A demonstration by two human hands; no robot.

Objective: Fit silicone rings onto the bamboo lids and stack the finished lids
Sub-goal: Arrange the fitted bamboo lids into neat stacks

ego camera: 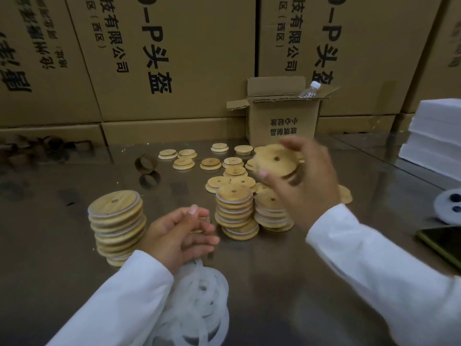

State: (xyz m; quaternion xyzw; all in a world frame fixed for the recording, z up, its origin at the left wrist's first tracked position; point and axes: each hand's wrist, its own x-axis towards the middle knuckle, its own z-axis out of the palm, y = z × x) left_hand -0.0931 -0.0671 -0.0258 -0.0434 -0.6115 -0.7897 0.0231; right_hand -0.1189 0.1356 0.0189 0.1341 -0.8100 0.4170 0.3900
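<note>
One bamboo lid (275, 162) lifted for ringing.
Pinched by the rim in the right hand (306, 188), raised just behind and right of the middle stack (234, 213) of three finished piles, blurred by motion. Left of that stack, left hand (179, 233) curled round a bunch of silicone rings (202, 305) hanging below it, perhaps with another lid edge-on between the fingers. Best done by hooking one ring into the groove at one side, rolling it round with a thumb, checking for twists, then setting down squarely on that uneven stack.
</note>
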